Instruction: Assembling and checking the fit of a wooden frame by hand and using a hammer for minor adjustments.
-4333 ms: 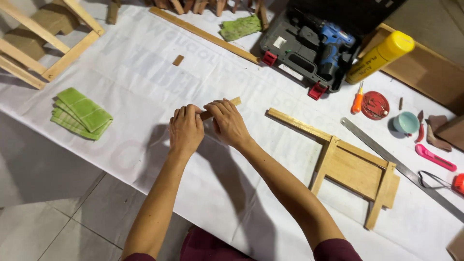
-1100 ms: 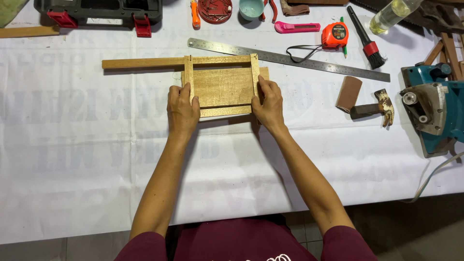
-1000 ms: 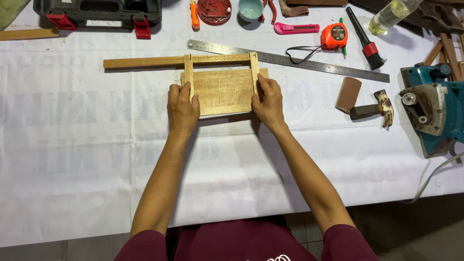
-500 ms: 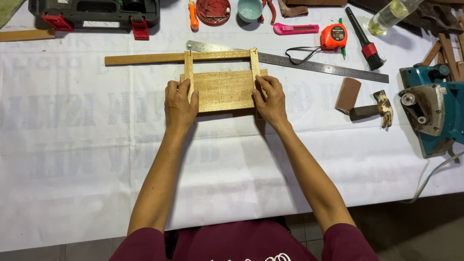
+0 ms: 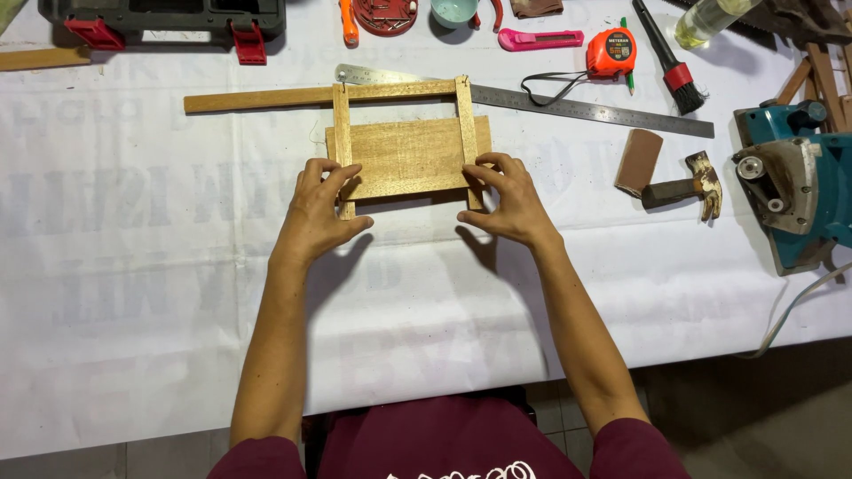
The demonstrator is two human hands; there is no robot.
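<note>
A small wooden assembly (image 5: pixel 408 155) lies flat on the white-covered table (image 5: pixel 160 266): a rectangular board with two thin upright slats across it and a long strip (image 5: pixel 257 98) along its far side. My left hand (image 5: pixel 319 213) rests at the near end of the left slat, fingers spread and touching the wood. At the near end of the right slat, my right hand (image 5: pixel 501 200) touches the board's corner with its fingertips. Neither hand is closed around the piece.
A steel ruler (image 5: pixel 577 108) lies behind the assembly. To the right are a sanding block (image 5: pixel 639 161), a hammer (image 5: pixel 688 184) and a blue power tool (image 5: pixel 794 191). Along the far edge sit a tape measure (image 5: pixel 611 51), a brush (image 5: pixel 670 66), a pink cutter (image 5: pixel 540 38) and a tool case (image 5: pixel 169 18).
Both hands have pushed the wooden assembly slightly away from me, then slid back to its near edge and loosened their hold, fingers now spread.
</note>
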